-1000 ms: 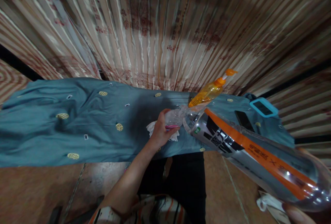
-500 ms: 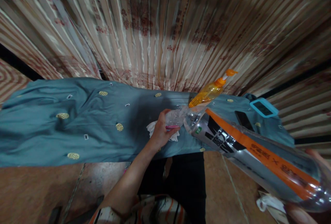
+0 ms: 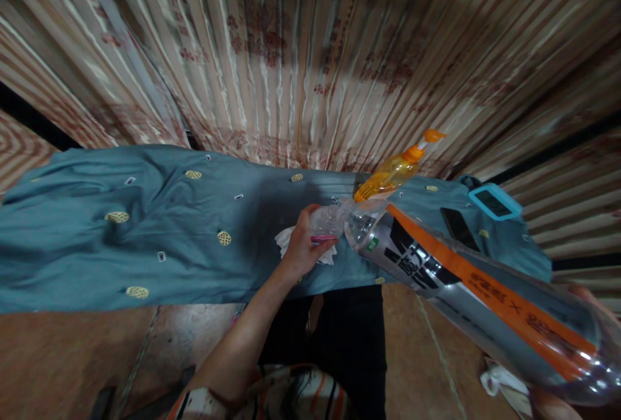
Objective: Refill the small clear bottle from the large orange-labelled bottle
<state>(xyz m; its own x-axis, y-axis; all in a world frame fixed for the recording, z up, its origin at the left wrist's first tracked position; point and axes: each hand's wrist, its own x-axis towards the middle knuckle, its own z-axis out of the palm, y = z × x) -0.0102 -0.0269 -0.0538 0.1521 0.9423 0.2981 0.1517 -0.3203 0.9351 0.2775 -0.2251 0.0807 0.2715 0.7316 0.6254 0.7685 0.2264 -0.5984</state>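
My left hand [image 3: 301, 245] grips small bottle [image 3: 330, 219] by big bottle [image 3: 475, 297]. Right hand [image 3: 557, 400] holds big bottle's bottom. Looks light, slippery.

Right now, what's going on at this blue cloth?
A person's left hand grips a small clear container over a white cloth on the blue-covered table. The right hand, barely in view, tips a large clear bottle, its mouth meeting the container. An orange pump bottle stands behind.

Hands on two bottles — large bottle [image 3: 480, 297] tilted onto small bottle [image 3: 328, 219]
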